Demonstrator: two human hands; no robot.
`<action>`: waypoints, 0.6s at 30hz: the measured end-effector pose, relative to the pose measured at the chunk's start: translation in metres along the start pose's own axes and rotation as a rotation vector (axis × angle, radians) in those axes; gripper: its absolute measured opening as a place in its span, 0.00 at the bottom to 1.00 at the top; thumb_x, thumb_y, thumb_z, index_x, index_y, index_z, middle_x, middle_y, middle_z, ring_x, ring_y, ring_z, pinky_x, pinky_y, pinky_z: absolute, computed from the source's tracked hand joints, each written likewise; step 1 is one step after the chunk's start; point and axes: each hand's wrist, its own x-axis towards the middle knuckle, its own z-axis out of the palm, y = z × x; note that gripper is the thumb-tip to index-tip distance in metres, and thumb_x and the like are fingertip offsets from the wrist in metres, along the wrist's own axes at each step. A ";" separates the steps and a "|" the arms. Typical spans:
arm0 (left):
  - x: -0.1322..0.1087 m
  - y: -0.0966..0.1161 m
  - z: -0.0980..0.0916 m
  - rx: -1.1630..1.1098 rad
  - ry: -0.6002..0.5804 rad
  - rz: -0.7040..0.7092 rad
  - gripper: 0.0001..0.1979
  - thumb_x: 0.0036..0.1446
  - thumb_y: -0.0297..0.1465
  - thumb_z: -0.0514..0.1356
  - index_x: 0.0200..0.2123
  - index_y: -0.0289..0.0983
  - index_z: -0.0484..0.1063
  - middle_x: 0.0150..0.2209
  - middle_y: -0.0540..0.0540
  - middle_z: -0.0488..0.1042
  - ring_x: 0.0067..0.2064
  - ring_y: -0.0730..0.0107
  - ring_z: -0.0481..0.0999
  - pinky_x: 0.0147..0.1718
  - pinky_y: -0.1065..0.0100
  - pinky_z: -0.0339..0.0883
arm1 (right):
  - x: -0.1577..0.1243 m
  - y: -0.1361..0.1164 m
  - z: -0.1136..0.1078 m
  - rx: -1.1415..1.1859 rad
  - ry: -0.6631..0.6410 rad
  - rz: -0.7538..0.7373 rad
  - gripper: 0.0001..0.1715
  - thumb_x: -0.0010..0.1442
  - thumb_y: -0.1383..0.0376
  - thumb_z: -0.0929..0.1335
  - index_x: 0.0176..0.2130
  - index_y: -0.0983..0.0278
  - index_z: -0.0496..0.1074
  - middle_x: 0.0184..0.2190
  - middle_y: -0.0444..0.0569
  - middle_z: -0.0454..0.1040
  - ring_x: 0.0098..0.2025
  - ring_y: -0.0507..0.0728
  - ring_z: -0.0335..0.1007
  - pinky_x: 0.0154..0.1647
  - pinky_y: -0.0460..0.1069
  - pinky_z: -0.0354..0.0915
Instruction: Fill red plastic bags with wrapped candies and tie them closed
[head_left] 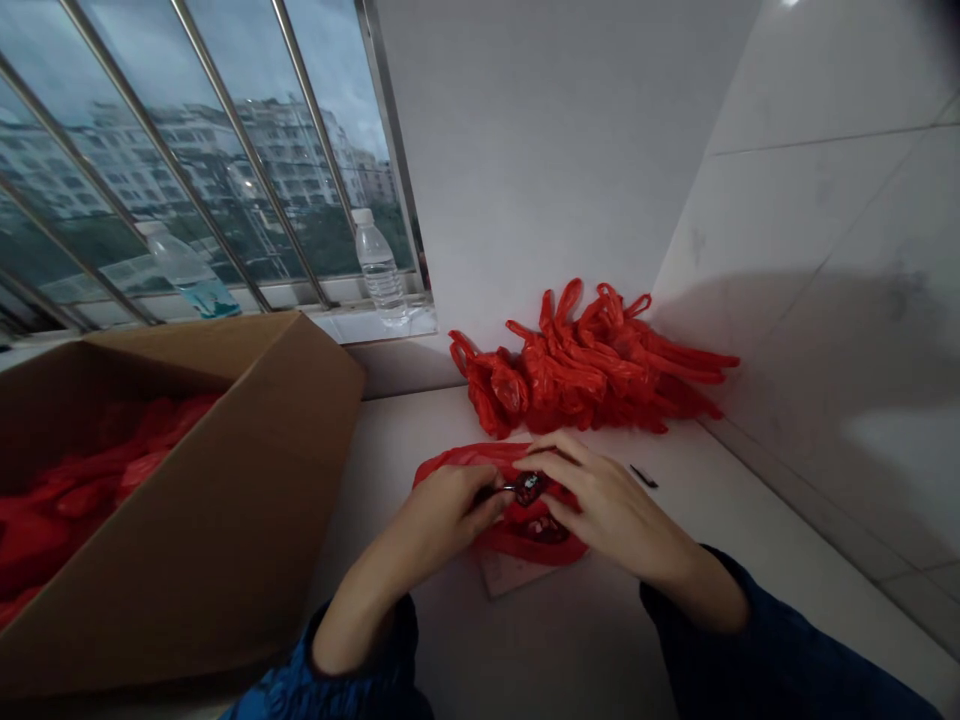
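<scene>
My left hand (pixel 454 505) is closed in a pinch on a thin shiny metal part of a small dark red and black patterned item (pixel 530 487) with a pale mark. I cannot make out its exact kind. My right hand (pixel 592 495) curves around the item's other side, fingers apart, its fingertips close to it. Both hands are over an open red plastic bag (pixel 457 458) on the white tabletop (pixel 390 450). Inside the bag lies a similar dark patterned item (pixel 549 528), partly covered by my right hand.
Red plastic bags (pixel 577 370) with knotted handles are heaped against the wall. A cardboard box (pixel 247 500) on the left holds more red plastic. A flat pale piece (pixel 517 577) pokes out under the bag. A small black object (pixel 643 476) lies right. Water bottles (pixel 381 268) stand by the barred window.
</scene>
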 end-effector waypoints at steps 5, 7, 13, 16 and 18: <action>0.001 0.011 -0.006 -0.075 0.017 -0.025 0.16 0.68 0.39 0.52 0.32 0.37 0.71 0.30 0.50 0.75 0.31 0.70 0.72 0.32 0.71 0.62 | 0.001 0.001 -0.007 0.271 0.157 0.103 0.28 0.66 0.68 0.64 0.63 0.56 0.60 0.55 0.51 0.73 0.52 0.57 0.73 0.54 0.54 0.68; 0.001 0.012 -0.005 -0.146 0.043 -0.040 0.16 0.68 0.40 0.52 0.32 0.37 0.70 0.30 0.49 0.76 0.32 0.70 0.73 0.32 0.71 0.62 | 0.002 0.002 -0.006 0.391 0.212 0.162 0.22 0.69 0.63 0.62 0.60 0.57 0.64 0.48 0.50 0.77 0.44 0.56 0.77 0.47 0.52 0.71; 0.002 0.009 0.002 -0.225 -0.035 -0.023 0.18 0.68 0.40 0.52 0.32 0.36 0.73 0.31 0.47 0.76 0.33 0.69 0.73 0.34 0.70 0.65 | 0.007 0.004 -0.003 0.523 0.289 0.203 0.12 0.68 0.57 0.64 0.36 0.60 0.72 0.28 0.43 0.76 0.31 0.53 0.75 0.33 0.46 0.70; 0.003 0.009 0.003 -0.265 -0.060 -0.018 0.17 0.68 0.39 0.53 0.33 0.36 0.73 0.33 0.47 0.77 0.33 0.70 0.74 0.35 0.70 0.66 | 0.007 0.004 -0.005 0.541 0.294 0.212 0.12 0.67 0.58 0.65 0.35 0.60 0.72 0.28 0.43 0.76 0.30 0.52 0.74 0.33 0.46 0.70; 0.002 0.009 0.002 -0.282 -0.063 -0.021 0.16 0.68 0.38 0.53 0.33 0.36 0.73 0.33 0.48 0.77 0.34 0.70 0.74 0.35 0.71 0.66 | 0.007 0.004 -0.006 0.542 0.290 0.213 0.13 0.67 0.58 0.65 0.34 0.61 0.72 0.28 0.43 0.76 0.31 0.52 0.75 0.34 0.45 0.69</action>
